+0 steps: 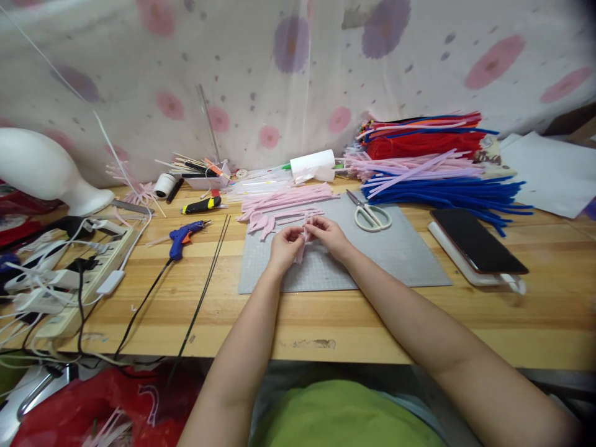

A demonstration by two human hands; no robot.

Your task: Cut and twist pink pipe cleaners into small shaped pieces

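Above the grey cutting mat (335,273), my left hand (285,247) and my right hand (329,237) meet, fingers pinched on pink pipe cleaners (300,253). The pieces stand partly upright between my fingertips; their exact shape is too small to make out. Just behind my left hand lie finished-looking curled pink pipe cleaner shapes (261,223). A pile of straight pink pipe cleaners (284,200) lies along the mat's back edge. White-handled scissors (371,217) rest on the mat, to the right of my right hand.
A blue glue gun (182,239), thin dark rods (207,279) and a yellow-black utility knife (201,205) lie left. Bundles of blue pipe cleaners (442,194) and red ones (421,146) are stacked back right. A phone (477,239) lies right; a power strip (88,288) far left.
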